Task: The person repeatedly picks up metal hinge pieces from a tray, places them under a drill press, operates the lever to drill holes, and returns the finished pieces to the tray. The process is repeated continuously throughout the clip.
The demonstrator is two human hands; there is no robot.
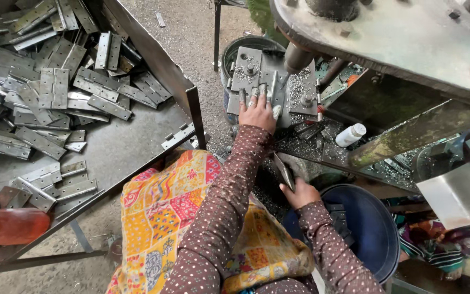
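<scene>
My left hand (257, 111) reaches forward onto the grey die plate (246, 68) of a press and presses a narrow metal hinge piece (272, 87) down with its fingers. The round punch (297, 57) hangs just above and to the right of that hand. My right hand (300, 193) is lower, near my lap, closed on a flat metal hinge plate (285, 171) that stands tilted on edge. Both arms wear brown dotted sleeves. A colourful cloth (164, 212) covers my lap.
A metal tray table (115, 152) at the left holds a pile of several steel hinges (55, 87). A dark blue bucket (371, 228) with pieces in it sits at the lower right. A small white bottle (350, 135) lies beside the press frame (409, 38). Metal shavings cover the bed.
</scene>
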